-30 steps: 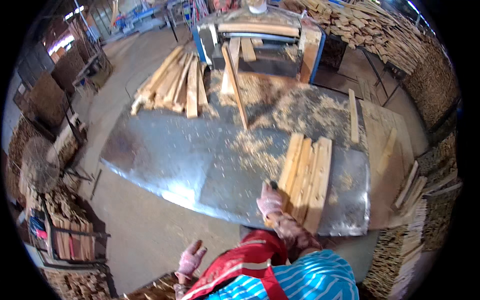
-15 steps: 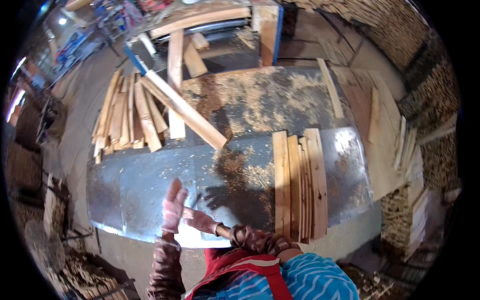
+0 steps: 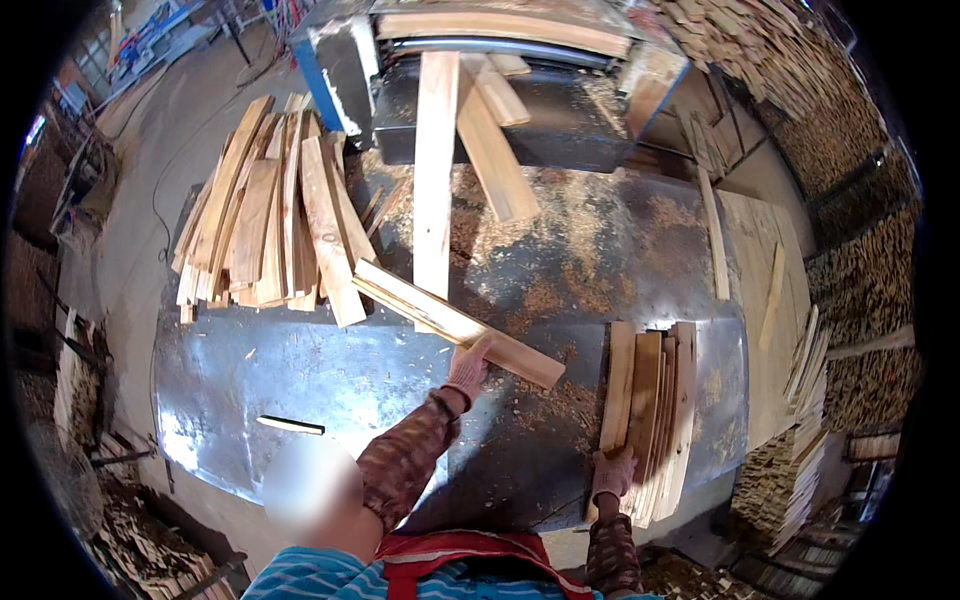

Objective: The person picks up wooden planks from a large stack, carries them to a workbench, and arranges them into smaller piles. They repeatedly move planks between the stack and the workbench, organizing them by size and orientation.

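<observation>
Metal table (image 3: 225, 375) — left hand (image 3: 468, 367) outstretched at slanted plank (image 3: 440, 316), right hand (image 3: 613, 474) closer in

The left hand (image 3: 470, 366) is grasping a slanting board (image 3: 436, 316) over the bench (image 3: 240, 365), and the right hand (image 3: 613, 474) is touching a row of boards (image 3: 642, 400), which are lying side by side. At the left, a bigger pile of boards (image 3: 262, 215) is spreading out. A blue-sided machine (image 3: 343, 85) is standing at the far side, and wood shavings (image 3: 590, 270) are partly covering the bench.
</observation>
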Demonstrator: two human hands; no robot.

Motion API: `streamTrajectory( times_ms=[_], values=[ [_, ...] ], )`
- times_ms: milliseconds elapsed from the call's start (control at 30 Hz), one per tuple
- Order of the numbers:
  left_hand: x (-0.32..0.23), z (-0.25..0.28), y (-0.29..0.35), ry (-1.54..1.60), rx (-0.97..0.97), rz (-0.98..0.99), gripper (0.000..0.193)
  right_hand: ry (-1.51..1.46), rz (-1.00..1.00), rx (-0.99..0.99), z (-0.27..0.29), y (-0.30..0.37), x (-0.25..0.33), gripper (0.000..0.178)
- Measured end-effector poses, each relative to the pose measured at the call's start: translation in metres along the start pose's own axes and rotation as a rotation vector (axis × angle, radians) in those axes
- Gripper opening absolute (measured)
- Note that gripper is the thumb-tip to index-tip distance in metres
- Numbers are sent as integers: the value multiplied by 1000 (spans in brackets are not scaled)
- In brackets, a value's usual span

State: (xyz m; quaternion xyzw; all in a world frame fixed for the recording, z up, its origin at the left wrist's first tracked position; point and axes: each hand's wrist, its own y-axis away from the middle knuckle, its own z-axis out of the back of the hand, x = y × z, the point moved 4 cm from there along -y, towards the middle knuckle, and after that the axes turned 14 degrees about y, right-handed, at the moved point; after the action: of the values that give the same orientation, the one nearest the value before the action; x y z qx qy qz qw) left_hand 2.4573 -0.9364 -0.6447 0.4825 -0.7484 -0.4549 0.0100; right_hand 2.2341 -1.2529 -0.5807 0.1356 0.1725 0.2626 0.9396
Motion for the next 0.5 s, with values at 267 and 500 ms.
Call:
streamTrajectory(
  times_ms=[267, 500],
  values=[
    [-9, 26, -18, 109, -112, -75, 22, 221, 251, 179, 9, -29, 12, 59],
    [-25, 33, 56, -193, 40, -35, 29, 248, 217, -64, 36, -18, -24, 40]
  ],
)
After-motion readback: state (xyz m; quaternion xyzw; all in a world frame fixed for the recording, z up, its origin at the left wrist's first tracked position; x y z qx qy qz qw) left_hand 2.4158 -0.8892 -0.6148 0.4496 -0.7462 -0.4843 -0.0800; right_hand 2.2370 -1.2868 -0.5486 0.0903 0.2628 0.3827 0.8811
